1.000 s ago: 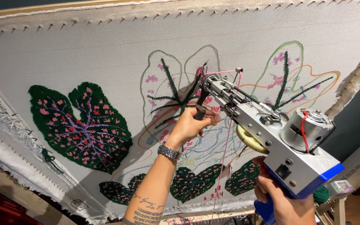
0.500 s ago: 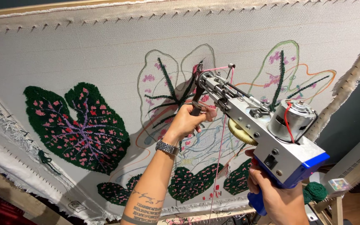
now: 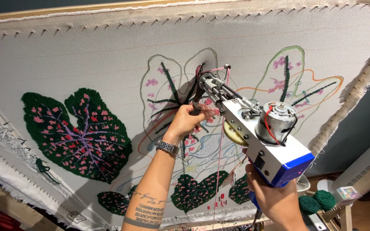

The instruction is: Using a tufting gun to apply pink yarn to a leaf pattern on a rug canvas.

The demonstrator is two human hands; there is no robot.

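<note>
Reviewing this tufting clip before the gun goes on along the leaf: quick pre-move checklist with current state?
1. Left hand on the front handle of the tufting gun: ok, fingers wrapped round it.
2. Right hand on the rear grip: ok, closed under the blue housing.
3. Gun tip against the backing cloth: ok, at the outlined leaf.
4. Pink yarn feed: ok, hangs free from the guide, no snag seen.
5. Cloth tension on the frame: cannot tell.
6. Needle threaded: cannot tell, too small.
</note>
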